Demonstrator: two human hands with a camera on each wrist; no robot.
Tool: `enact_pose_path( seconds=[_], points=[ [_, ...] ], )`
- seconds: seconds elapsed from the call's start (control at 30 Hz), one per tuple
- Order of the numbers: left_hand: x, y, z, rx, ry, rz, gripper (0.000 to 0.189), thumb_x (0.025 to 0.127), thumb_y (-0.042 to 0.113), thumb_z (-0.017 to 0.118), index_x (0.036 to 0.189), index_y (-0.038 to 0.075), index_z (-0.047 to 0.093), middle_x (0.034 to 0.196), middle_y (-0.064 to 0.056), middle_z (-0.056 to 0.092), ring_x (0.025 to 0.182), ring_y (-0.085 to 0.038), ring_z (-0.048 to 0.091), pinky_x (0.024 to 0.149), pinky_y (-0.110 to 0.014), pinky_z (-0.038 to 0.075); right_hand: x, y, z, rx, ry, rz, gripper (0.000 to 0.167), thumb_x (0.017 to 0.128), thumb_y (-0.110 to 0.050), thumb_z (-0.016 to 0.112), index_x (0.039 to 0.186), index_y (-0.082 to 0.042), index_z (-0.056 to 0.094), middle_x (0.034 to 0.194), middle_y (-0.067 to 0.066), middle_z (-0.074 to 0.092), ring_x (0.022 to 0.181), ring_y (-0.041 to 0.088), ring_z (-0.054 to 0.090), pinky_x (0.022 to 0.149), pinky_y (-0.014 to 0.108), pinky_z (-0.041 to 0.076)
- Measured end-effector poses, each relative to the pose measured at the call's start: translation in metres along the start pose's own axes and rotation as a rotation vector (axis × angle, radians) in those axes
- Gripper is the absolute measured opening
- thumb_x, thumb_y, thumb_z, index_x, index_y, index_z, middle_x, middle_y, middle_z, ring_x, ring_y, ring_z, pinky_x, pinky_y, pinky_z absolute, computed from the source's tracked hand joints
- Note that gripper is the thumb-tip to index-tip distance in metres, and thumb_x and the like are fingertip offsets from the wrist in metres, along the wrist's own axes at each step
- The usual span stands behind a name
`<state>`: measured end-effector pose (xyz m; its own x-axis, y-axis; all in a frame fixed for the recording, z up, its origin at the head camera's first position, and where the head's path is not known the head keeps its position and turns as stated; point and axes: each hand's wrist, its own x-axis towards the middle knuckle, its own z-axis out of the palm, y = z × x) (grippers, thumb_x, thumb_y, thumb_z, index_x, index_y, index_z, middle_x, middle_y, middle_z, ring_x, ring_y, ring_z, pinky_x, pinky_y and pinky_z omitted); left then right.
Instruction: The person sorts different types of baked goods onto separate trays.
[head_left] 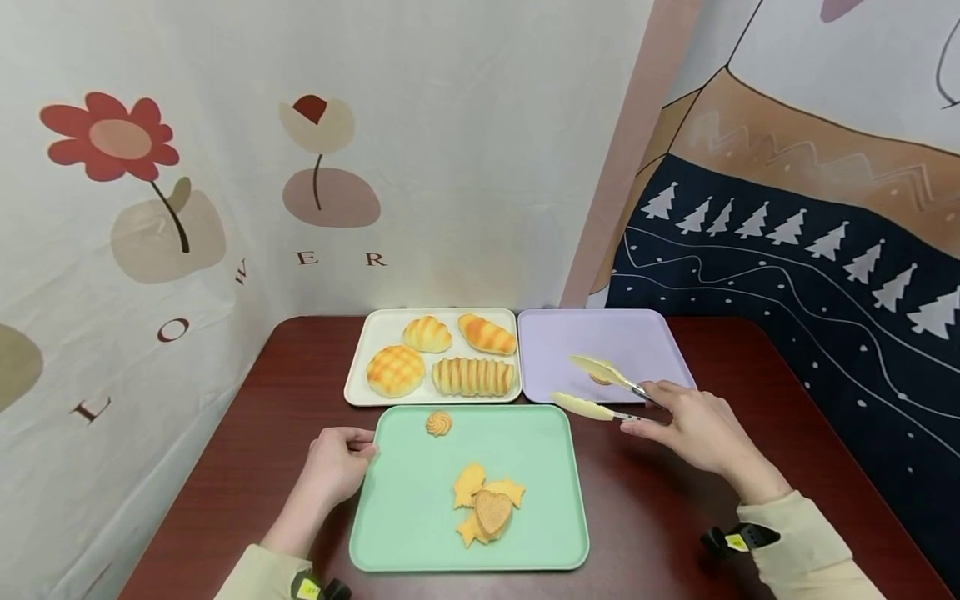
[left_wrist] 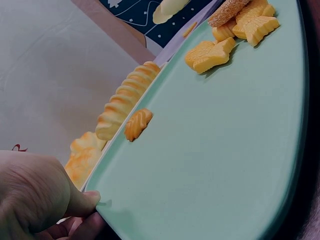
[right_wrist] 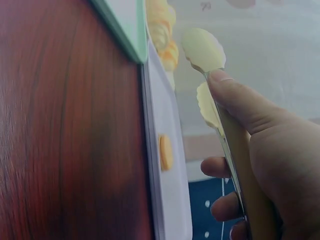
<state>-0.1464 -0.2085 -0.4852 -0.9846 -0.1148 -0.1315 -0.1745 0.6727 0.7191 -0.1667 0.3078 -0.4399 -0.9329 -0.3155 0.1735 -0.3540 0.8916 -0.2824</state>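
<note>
My left hand (head_left: 335,467) pinches the left rim of a green tray (head_left: 532,450) near its far corner, thumb on top in the left wrist view. A round swirl cookie (head_left: 438,423) lies near that tray's far edge. Closer to me, several fish-shaped cookies (head_left: 469,482) lie with a heart-shaped cookie (head_left: 492,512) on top. My right hand (head_left: 705,429) holds tongs with pale yellow tips (head_left: 582,407), their arms spread apart with nothing between them. Below the tongs, one cookie (right_wrist: 166,152) lies on a purple tray (head_left: 555,342), partly hidden in the head view.
A white tray (head_left: 386,321) at the back left bears several breads, among them a round crosshatched bun (head_left: 395,372) and a ridged loaf (head_left: 474,377). All trays stand close together on a dark red wooden table (head_left: 240,442). Printed curtains (head_left: 465,167) hang behind.
</note>
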Motion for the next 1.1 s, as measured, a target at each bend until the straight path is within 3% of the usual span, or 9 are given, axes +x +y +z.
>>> enact_pose_path(
  seconds=[0.23, 0.47, 0.7, 0.87, 1.1],
  points=[
    [0.000, 0.000, 0.000, -0.005, -0.003, -0.007, 0.023, 0.099, 0.005, 0.069, 0.118, -0.006, 0.077, 0.099, -0.008, 0.075, 0.087, -0.022, 0.070, 0.069, -0.034, 0.056, -0.004, -0.023, 0.001, 0.032, 0.003, -0.071, 0.086, 0.088, -0.072, 0.072, 0.140, -0.003, 0.069, 0.134, 0.016, 0.070, 0.116, 0.034, 0.070, 0.087, 0.057, 0.059],
    [0.001, -0.001, 0.001, -0.011, 0.007, 0.004, 0.022, 0.098, 0.004, 0.070, 0.116, -0.006, 0.077, 0.096, -0.006, 0.075, 0.084, -0.021, 0.069, 0.067, -0.034, 0.055, -0.008, -0.038, 0.004, 0.032, 0.017, -0.162, 0.083, 0.087, -0.074, 0.072, 0.136, -0.008, 0.072, 0.129, 0.008, 0.072, 0.104, 0.022, 0.074, 0.081, 0.047, 0.061],
    [0.001, -0.002, 0.001, -0.010, 0.012, 0.012, 0.022, 0.097, 0.004, 0.070, 0.115, -0.006, 0.077, 0.095, -0.006, 0.075, 0.084, -0.021, 0.070, 0.068, -0.034, 0.055, -0.013, -0.048, 0.006, 0.025, -0.001, -0.191, 0.087, 0.087, -0.076, 0.070, 0.138, -0.006, 0.071, 0.135, 0.008, 0.070, 0.108, 0.021, 0.073, 0.083, 0.046, 0.061],
    [0.001, -0.003, 0.001, -0.011, 0.012, 0.014, 0.022, 0.097, 0.004, 0.070, 0.116, -0.006, 0.077, 0.096, -0.007, 0.075, 0.085, -0.021, 0.070, 0.068, -0.034, 0.056, -0.017, -0.057, 0.006, 0.024, -0.022, -0.215, 0.085, 0.086, -0.076, 0.070, 0.137, -0.008, 0.072, 0.130, 0.003, 0.071, 0.091, 0.011, 0.073, 0.074, 0.036, 0.060],
    [0.001, -0.003, 0.002, -0.009, 0.010, 0.012, 0.022, 0.098, 0.004, 0.070, 0.116, -0.006, 0.077, 0.097, -0.007, 0.076, 0.086, -0.021, 0.070, 0.068, -0.034, 0.056, -0.023, -0.069, 0.008, 0.076, -0.062, -0.263, 0.075, 0.088, -0.068, 0.075, 0.133, -0.008, 0.071, 0.116, -0.002, 0.072, 0.072, 0.000, 0.062, 0.063, 0.026, 0.054]
  ],
)
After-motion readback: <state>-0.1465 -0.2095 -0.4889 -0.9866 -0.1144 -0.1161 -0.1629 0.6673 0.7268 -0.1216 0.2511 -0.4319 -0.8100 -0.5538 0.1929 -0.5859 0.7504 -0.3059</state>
